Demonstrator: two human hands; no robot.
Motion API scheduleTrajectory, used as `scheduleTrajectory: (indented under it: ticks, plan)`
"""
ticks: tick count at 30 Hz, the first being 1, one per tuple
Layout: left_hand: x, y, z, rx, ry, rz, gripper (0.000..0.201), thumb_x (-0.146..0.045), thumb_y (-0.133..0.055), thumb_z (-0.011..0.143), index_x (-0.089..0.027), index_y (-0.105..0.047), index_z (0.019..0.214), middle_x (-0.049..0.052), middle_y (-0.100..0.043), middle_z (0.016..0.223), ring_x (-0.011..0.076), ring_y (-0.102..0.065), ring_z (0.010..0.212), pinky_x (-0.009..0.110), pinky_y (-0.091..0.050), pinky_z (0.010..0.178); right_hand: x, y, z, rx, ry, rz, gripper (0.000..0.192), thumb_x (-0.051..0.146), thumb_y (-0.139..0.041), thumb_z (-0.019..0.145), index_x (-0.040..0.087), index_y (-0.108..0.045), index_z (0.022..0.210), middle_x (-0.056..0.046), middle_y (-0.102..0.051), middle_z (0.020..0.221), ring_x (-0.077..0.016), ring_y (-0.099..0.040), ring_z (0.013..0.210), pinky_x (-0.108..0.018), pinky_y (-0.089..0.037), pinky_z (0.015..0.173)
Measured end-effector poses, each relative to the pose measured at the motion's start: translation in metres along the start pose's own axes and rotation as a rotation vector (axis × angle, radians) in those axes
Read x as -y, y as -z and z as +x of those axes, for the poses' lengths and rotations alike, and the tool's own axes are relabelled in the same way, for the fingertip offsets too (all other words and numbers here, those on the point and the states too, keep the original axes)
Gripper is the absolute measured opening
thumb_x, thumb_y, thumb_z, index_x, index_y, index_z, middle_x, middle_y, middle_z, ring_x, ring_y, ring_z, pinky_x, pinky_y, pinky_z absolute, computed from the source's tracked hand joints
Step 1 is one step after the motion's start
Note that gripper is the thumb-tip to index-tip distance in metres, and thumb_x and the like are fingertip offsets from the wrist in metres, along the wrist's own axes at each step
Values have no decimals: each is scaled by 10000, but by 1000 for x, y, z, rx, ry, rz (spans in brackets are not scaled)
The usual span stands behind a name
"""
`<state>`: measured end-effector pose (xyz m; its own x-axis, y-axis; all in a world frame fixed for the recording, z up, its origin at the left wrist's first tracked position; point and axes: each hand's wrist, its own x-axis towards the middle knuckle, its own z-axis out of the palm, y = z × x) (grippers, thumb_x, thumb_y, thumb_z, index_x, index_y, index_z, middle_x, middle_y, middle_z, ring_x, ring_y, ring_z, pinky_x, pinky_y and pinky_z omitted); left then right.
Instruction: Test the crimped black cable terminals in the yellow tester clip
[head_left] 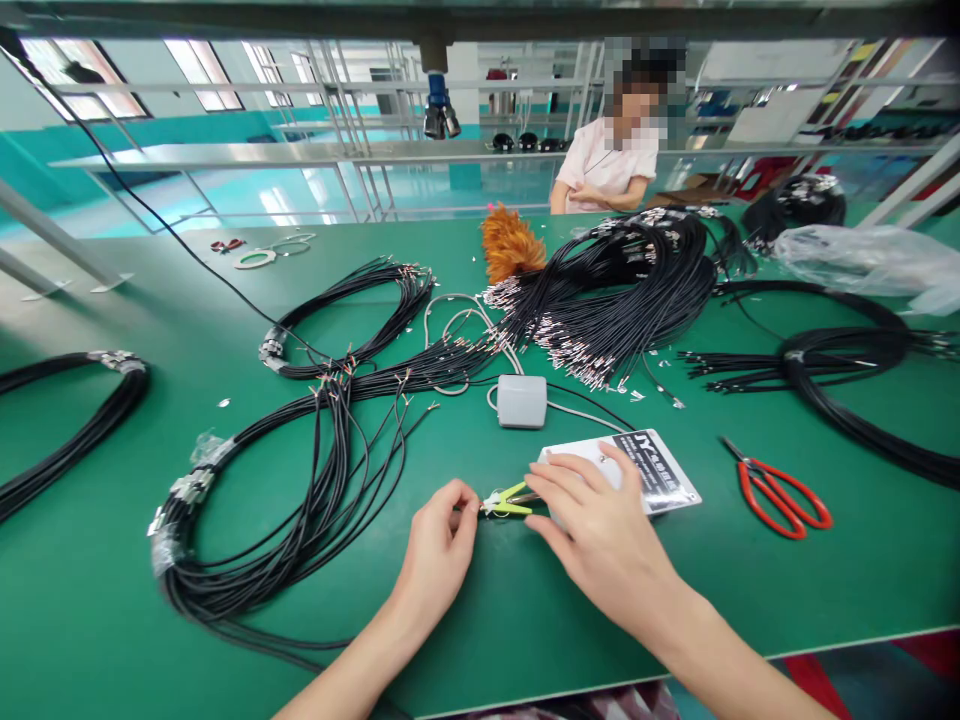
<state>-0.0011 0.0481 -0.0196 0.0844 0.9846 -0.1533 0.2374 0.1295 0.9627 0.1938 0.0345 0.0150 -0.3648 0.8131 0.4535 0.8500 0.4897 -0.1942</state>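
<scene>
Near the middle of the bench, my left hand (442, 530) is closed, thumb and forefinger pinching what looks like a thin wire end. Its tip meets the white front of a yellow-green clip (511, 499) with two arms spread to the right. My right hand (600, 520) is open, thumb and fingers apart around the clip's arms; I cannot tell whether they touch. Under and behind that hand lies a flat device with a black-and-white label (664, 470), partly covered by the fingers. To the left is a coiled bundle of black cables (292, 540) with bare ends.
Red-handled scissors (784, 497) lie at right. A grey box (522, 402) with a grey cord sits behind the clip. Further back are a large black cable pile (630, 290), an orange fluffy duster (511, 245) and more coils (847, 370). A person (615, 160) sits across the bench.
</scene>
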Motion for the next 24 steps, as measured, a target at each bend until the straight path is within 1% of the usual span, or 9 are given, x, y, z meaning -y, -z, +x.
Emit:
scheduleTrajectory:
  ticks: [3,4,7,11,14,17,20,22,24]
  plan:
    - [0,1,0,-1,-11,8,179,-328,-540,834,-205,-512,706,-77,-359,541,104,-332,472,198,-236,440,-7,11,-33,-250,-126,34,138,192,-540,946,242,-649,1014,-14,-755,1093,-195,-641,1061,-441,-286,1059]
    - [0,1,0,0,-14,7,179,-328,-540,834,-205,-515,707,-77,-358,544,104,-331,472,199,-236,440,-8,12,-44,-298,-162,34,127,172,-543,937,236,-641,987,-25,-753,1104,-203,-638,1066,-432,-313,1039]
    - [1,1,1,3,-18,7,176,-335,-542,835,-208,-520,717,-77,-358,549,105,-328,473,200,-233,438,-4,9,-64,-302,-197,42,126,140,-534,923,236,-617,920,-42,-736,1166,-224,-615,1104,-427,-341,1007]
    - [1,1,0,-7,-17,21,176,-334,-547,828,-208,-523,708,-73,-360,554,108,-334,482,201,-230,439,1,-2,-67,-312,-215,30,150,142,-528,935,247,-609,865,3,-762,1104,-229,-629,1086,-451,-312,1020]
    - [2,7,-2,-30,-7,28,175,-332,-560,822,-203,-527,708,-71,-362,561,104,-339,484,203,-218,440,-7,-6,-67,-316,-172,-18,133,127,-580,905,249,-611,864,27,-773,1065,-231,-640,1057,-472,-292,1047]
    - [1,17,-8,-39,13,15,210,-373,-558,832,-199,-519,721,-75,-359,566,94,-338,471,201,-228,437,-13,-6,-69,-311,-120,-30,130,121,-617,873,251,-621,891,21,-772,1063,-243,-626,1070,-480,-297,1054]
    - [-7,26,-20,37,72,-124,244,-422,-583,833,-182,-542,832,-56,-452,652,65,-351,461,193,-259,433,-6,-3,-68,-340,-127,21,168,84,-605,863,230,-629,945,-38,-761,1083,-261,-598,1123,-486,-341,1034]
    - [-15,27,-29,111,120,-262,293,-408,-656,802,-181,-540,947,-27,-519,757,53,-389,489,179,-285,439,6,-1,-65,-349,-107,114,224,54,-603,851,212,-627,1008,-72,-742,1106,-249,-603,1121,-442,-412,991]
    - [-21,27,-37,160,145,-352,360,-376,-719,774,-195,-519,1013,-20,-535,802,53,-420,524,161,-300,442,21,-2,-60,-318,-90,259,264,51,-598,851,202,-617,1066,-80,-727,1106,-215,-632,1076,-371,-482,933]
